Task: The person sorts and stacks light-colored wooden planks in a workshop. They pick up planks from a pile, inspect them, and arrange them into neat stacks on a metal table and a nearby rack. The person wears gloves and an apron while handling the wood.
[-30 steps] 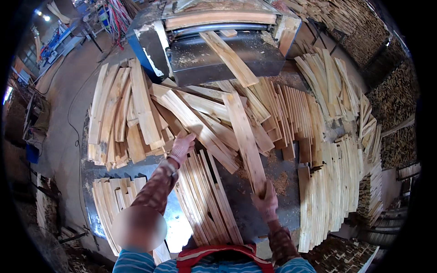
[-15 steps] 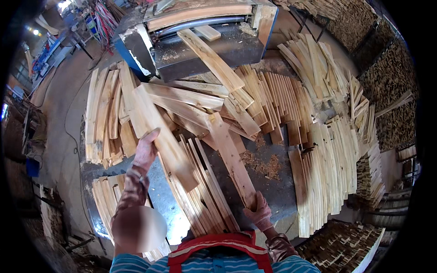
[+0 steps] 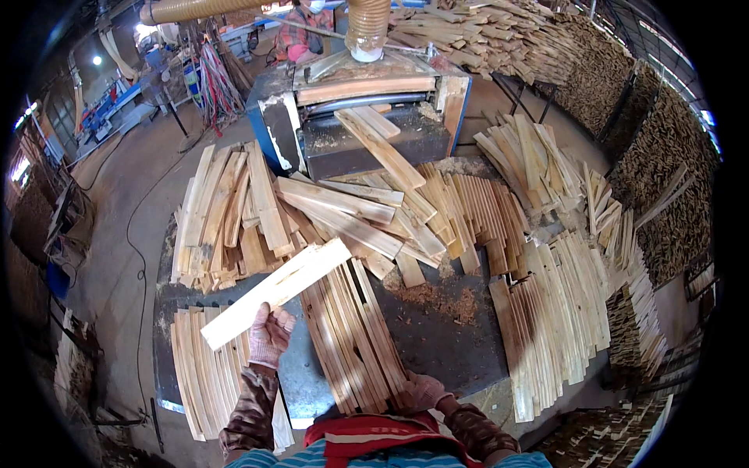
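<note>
My gloved left hand (image 3: 271, 335) is closed on a pale wooden board (image 3: 277, 292), holding it up at a slant above the table. Its far end rises to the right over a middle row of boards (image 3: 343, 335) stood on edge side by side. At the near right corner of that row, my gloved right hand (image 3: 425, 391) is closed around the end of the outermost wooden board (image 3: 378, 324). Some of its fingers are hidden. Below the left hand's board lies another row of boards (image 3: 195, 374).
Loose boards (image 3: 335, 207) lie crosswise before a planer-like machine (image 3: 374, 140) with a hose (image 3: 367, 27). More board rows (image 3: 558, 304) stand on the right. Wood shavings (image 3: 445, 300) litter the dark tabletop (image 3: 460, 351). Beyond the machine is another person (image 3: 300, 35).
My left hand has turned its board from pointing away to a slant. My right hand has brought its board left and nearer, against the middle row. The view has tilted up.
</note>
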Demonstrator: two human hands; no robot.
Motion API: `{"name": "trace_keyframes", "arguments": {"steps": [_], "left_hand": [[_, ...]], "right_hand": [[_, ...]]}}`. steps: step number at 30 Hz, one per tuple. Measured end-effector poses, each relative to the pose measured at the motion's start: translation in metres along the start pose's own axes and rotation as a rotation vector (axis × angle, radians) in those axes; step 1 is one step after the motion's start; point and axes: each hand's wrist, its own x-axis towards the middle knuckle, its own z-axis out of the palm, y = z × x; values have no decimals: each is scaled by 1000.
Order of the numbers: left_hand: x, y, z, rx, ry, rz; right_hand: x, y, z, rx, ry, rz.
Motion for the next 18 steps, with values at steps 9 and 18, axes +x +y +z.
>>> {"name": "trace_keyframes", "arguments": {"steps": [9, 18], "left_hand": [[96, 107, 192, 233, -77, 477], [197, -68, 194, 847, -295, -184]], "right_hand": [[-10, -9, 5, 471, 87, 300], [63, 83, -25, 570, -346, -16]]}}
